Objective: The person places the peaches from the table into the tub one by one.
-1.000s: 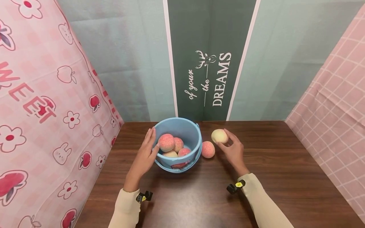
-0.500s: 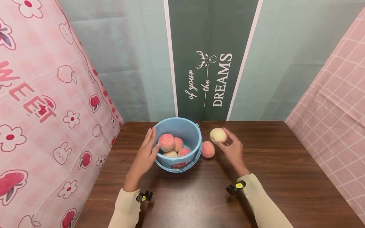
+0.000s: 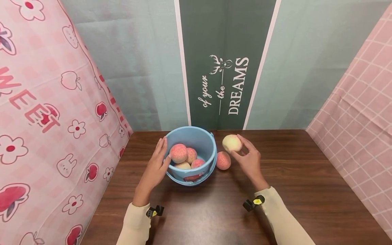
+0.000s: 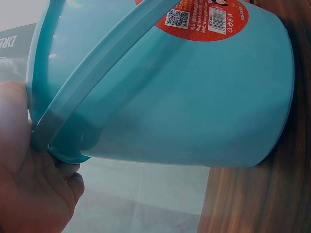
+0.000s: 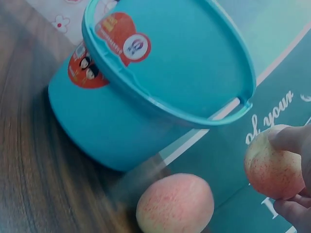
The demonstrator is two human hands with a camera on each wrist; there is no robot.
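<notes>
My left hand [image 3: 157, 163] holds the light blue bucket [image 3: 190, 175] at the left of its rim, with the thumb at the rim and the fingers along the outside. In the left wrist view the fingertips show below the rim, near the handle's joint. Several pink and pale peaches [image 3: 179, 153] lie inside the bucket. My right hand [image 3: 251, 160] pinches a pale yellow peach [image 3: 231, 143] between thumb and fingers, raised to the right of the bucket. Below it a pink peach [image 3: 223, 160] sits on the table against the bucket's right side.
The bucket's handle [image 4: 104, 63] hangs down on the near side, beside a red label [image 4: 204, 19]. A dark wooden table [image 3: 306, 190] carries everything. Cloths with printed patterns hang at the left, back [image 3: 147, 68] and right.
My right hand has carried the pale peach slightly left and up, towards the bucket. The left hand, the bucket and the peach on the table have stayed in place.
</notes>
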